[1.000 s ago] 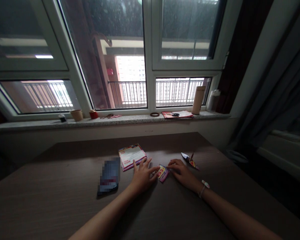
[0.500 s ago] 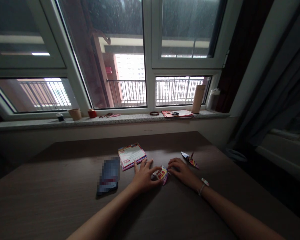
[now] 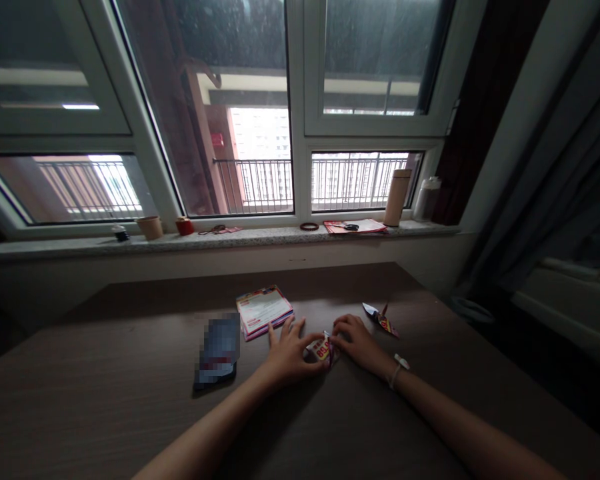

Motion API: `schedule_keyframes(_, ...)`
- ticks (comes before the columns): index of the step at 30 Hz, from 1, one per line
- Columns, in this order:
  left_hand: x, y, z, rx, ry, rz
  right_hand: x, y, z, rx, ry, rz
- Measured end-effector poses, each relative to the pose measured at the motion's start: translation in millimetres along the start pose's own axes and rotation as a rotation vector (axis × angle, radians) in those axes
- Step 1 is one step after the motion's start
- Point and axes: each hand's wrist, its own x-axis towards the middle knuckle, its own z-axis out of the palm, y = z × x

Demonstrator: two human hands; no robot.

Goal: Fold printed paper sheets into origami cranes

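A small folded paper (image 3: 322, 349) with red "89.9" print on yellow lies on the brown table between my hands. My left hand (image 3: 293, 353) holds it at the left side, thumb at the near edge and index finger at the far edge, the other fingers spread. At its right corner, the fingertips of my right hand (image 3: 355, 340) pinch the paper; part of it is hidden beneath them. Beyond my left fingers sits a stack of printed leaflets (image 3: 264, 311). Another folded paper piece (image 3: 381, 319), with a pointed white end, rests past my right hand.
Left of the leaflets lies a dark, pixelated flat object (image 3: 218, 352). The stone windowsill (image 3: 265, 237) carries a tan cup (image 3: 151, 228), a red container (image 3: 185, 227), a bracelet (image 3: 309, 227), papers with scissors (image 3: 351, 227), a tan flask (image 3: 397, 198) and a clear bottle (image 3: 427, 199).
My right hand has shifted slightly left onto the right corner of the folded paper, covering more of its print. The right corner now looks bent. My left hand has hardly moved.
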Motion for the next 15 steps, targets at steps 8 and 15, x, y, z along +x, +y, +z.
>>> schedule_keyframes(8, 1, 3, -3.1, -0.001, -0.048, -0.046, -1, -9, 2, -0.069, 0.006, 0.033)
schedule_keyframes(15, 1, 1, -2.3, -0.009, -0.048, -0.051, -2, -13, 2, -0.075, 0.014, 0.031)
